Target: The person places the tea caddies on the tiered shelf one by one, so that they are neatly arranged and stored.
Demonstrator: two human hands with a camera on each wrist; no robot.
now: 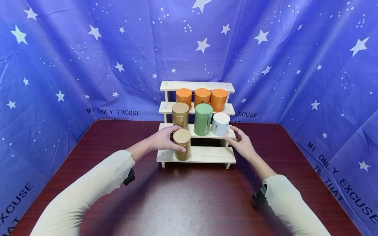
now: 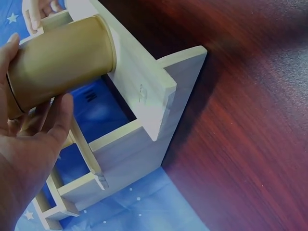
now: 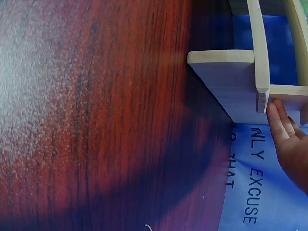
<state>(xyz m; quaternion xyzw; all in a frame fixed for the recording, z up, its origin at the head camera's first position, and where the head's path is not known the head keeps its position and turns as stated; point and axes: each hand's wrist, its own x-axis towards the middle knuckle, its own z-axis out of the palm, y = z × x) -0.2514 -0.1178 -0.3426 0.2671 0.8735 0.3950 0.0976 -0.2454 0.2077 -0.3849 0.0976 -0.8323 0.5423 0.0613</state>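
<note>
My left hand [image 1: 165, 139] grips a gold tin [image 1: 182, 144] from its left side, thumb in front. The tin's base meets the lowest step of a pale wooden tiered rack [image 1: 211, 154]; in the left wrist view the gold tin [image 2: 62, 60] lies across the palm side of the fingers. At the rack's right end, my right hand [image 1: 242, 144] touches the second step near a short white tin [image 1: 220, 124]. Its fingers look extended along the rack's side in the right wrist view. Another gold tin [image 1: 180, 115] and a tall green tin [image 1: 203, 119] stand on the second step.
On the third step stand three orange tins, among them the right one [image 1: 219, 100]. The top step [image 1: 197, 86] rises behind them. Under the rack is a dark red wooden table [image 1: 183, 200]; a blue curtain with stars [image 1: 147, 49] hangs behind and at both sides.
</note>
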